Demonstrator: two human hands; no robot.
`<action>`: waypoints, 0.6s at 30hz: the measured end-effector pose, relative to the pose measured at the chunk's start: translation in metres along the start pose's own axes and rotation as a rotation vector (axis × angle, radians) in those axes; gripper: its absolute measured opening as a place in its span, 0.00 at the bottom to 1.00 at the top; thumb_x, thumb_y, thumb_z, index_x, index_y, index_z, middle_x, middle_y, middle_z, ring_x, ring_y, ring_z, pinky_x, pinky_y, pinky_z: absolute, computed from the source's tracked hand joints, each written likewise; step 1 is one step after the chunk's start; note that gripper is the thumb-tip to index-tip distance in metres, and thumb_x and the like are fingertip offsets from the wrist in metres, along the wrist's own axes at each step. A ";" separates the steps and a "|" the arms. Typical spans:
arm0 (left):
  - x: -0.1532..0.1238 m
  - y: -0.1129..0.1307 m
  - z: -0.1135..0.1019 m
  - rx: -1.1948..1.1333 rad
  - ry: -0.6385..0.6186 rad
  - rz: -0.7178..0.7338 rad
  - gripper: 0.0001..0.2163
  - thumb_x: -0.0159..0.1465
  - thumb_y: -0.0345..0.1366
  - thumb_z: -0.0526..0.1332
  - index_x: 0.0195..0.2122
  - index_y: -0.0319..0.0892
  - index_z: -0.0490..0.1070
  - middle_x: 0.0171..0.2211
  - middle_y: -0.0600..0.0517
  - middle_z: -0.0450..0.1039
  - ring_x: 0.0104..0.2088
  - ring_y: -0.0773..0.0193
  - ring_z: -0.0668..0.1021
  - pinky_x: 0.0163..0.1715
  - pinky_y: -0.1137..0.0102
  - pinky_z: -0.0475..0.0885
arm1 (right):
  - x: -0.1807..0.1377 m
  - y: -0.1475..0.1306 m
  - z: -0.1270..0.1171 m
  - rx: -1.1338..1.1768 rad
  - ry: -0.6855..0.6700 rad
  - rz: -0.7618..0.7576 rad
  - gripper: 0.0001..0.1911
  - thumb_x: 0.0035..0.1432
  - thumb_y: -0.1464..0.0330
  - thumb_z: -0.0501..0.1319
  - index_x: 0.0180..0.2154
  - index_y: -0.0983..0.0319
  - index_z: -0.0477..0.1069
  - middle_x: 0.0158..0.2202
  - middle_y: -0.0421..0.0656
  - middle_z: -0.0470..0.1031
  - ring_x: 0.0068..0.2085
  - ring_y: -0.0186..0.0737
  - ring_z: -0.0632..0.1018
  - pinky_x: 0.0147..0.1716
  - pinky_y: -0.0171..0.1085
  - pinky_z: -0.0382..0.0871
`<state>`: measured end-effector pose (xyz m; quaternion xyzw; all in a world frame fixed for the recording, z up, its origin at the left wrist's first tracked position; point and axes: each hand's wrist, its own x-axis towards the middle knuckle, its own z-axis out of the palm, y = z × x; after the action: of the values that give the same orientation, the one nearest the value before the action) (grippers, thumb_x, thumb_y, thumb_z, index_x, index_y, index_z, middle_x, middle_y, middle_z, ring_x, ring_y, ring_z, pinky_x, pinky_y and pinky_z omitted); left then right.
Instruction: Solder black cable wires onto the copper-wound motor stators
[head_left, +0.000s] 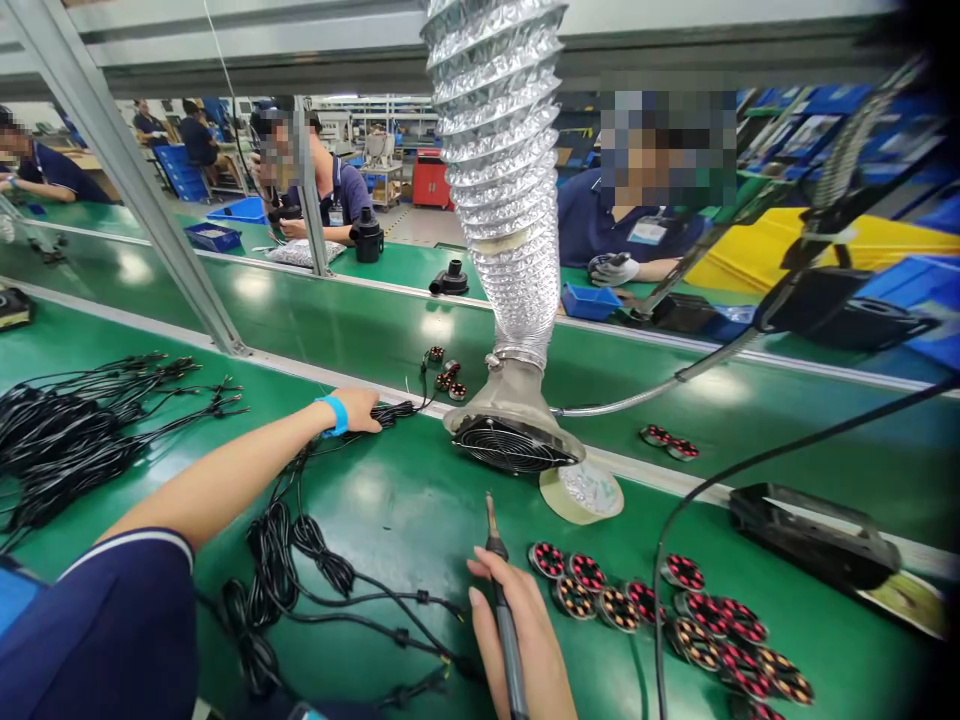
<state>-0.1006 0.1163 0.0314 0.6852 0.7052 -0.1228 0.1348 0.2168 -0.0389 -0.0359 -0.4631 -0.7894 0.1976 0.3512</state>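
Note:
My right hand [525, 630] grips a soldering iron [504, 610], its tip pointing up and away over the green bench. At the rail along the bench's far side, my left hand [361, 410], with a blue band on the wrist, is closed on a black cable [396, 410]; its fingertips are partly hidden. Coiled black cables [270, 560] with bared wire ends lie between my arms. Right of the iron sit several small round motor stators [619, 608] with red or copper windings. More stators [450, 380] rest beyond the rail, close to my left hand.
A fume extractor hood [517, 435] on a silver duct [499, 150] hangs mid-bench. Under it lies a tape roll [581, 492]. A black cord [720, 480] crosses the right side, near a black holder [817, 535]. Heaped cables [67, 430] lie left. Co-workers sit opposite.

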 end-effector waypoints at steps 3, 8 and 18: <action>0.007 -0.019 -0.027 0.032 0.097 -0.048 0.14 0.65 0.43 0.63 0.45 0.38 0.73 0.43 0.47 0.76 0.42 0.60 0.78 0.45 0.61 0.75 | 0.000 0.005 0.001 0.001 0.026 0.019 0.15 0.66 0.68 0.55 0.53 0.55 0.66 0.42 0.44 0.77 0.43 0.38 0.81 0.41 0.35 0.78; 0.007 -0.061 -0.100 0.047 0.610 -0.297 0.20 0.68 0.40 0.59 0.59 0.39 0.64 0.58 0.42 0.65 0.53 0.54 0.73 0.51 0.53 0.72 | 0.001 0.011 0.002 0.018 0.052 0.005 0.15 0.66 0.68 0.55 0.53 0.57 0.67 0.41 0.45 0.78 0.42 0.40 0.81 0.40 0.36 0.78; 0.046 -0.028 -0.075 -0.125 0.294 -0.007 0.14 0.69 0.43 0.58 0.45 0.37 0.73 0.43 0.48 0.75 0.44 0.60 0.78 0.47 0.60 0.75 | 0.002 0.002 -0.002 0.038 0.042 0.002 0.14 0.65 0.69 0.56 0.52 0.56 0.68 0.41 0.44 0.78 0.42 0.40 0.81 0.41 0.36 0.79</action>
<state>-0.1316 0.1854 0.0841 0.6835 0.7261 0.0224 0.0720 0.2191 -0.0357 -0.0351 -0.4610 -0.7776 0.2033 0.3762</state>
